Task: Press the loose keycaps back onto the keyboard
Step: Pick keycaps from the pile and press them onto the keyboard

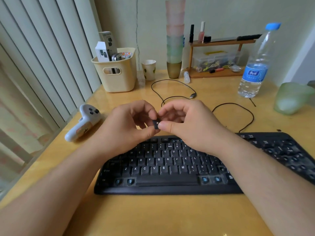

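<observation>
A small black keycap (pixel 156 124) sits at the centre of the frame, pinched between both hands above the top edge of the keyboard (pixel 170 167); the left hand (pixel 126 126) grips it from the left with curled fingers and thumb, and the right hand (pixel 185 123) presses its thumb against the right side with the forefinger curled over the top; a white mark shows on the cap but is too small to read. Below the hands the black keyboard lies across the lower middle of the frame, its white legends legible: W E R T Y U I O, S D F G H J K L, Z X C V B M, and "Home" under the 7; several bottom-row sockets show bare blue stems. At the upper right stands a water bottle (pixel 255 65) with a blue cap and a blue label whose writing is unreadable. A white controller (pixel 83 123) lies at centre left, near the desk (pixel 153 218) edge beside the blinds; a cream basket (pixel 117 74) sits at upper left; a black cable (pixel 172 87) loops behind the hands; bare desk stretches across the bottom of the frame.
</observation>
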`<state>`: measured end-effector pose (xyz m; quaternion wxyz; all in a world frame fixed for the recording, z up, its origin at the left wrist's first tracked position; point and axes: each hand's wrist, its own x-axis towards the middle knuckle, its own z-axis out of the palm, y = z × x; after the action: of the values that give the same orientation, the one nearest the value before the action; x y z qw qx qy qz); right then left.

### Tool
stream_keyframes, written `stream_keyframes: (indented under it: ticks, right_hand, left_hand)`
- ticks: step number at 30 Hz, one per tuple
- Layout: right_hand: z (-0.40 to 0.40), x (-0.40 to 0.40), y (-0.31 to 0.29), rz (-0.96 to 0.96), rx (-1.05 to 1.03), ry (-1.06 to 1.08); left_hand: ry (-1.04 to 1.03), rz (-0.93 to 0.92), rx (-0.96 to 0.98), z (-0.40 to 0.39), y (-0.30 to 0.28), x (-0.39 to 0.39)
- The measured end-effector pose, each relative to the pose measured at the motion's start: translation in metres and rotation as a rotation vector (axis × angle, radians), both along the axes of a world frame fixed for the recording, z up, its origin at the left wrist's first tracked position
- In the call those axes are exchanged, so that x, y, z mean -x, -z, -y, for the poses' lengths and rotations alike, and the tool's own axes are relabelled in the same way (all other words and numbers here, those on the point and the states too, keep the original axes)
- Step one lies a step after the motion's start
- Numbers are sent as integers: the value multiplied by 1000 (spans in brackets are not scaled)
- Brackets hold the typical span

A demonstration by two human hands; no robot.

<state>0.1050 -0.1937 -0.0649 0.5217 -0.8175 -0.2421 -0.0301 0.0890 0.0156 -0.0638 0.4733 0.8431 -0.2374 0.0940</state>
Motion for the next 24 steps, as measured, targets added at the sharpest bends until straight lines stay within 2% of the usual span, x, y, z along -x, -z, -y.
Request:
stream_keyframes:
  ticks: [4,15,24]
  right_hand:
    - [-2,1,0,40,3,16]
    - [-2,5,0,122,92,-18]
    - [0,6,-2,185,148,48]
  left_hand:
    - [5,-4,85,1,-1,-2]
    - [-24,-74,78,4,-4,2]
    - [89,-292,279,-1,-7,0]
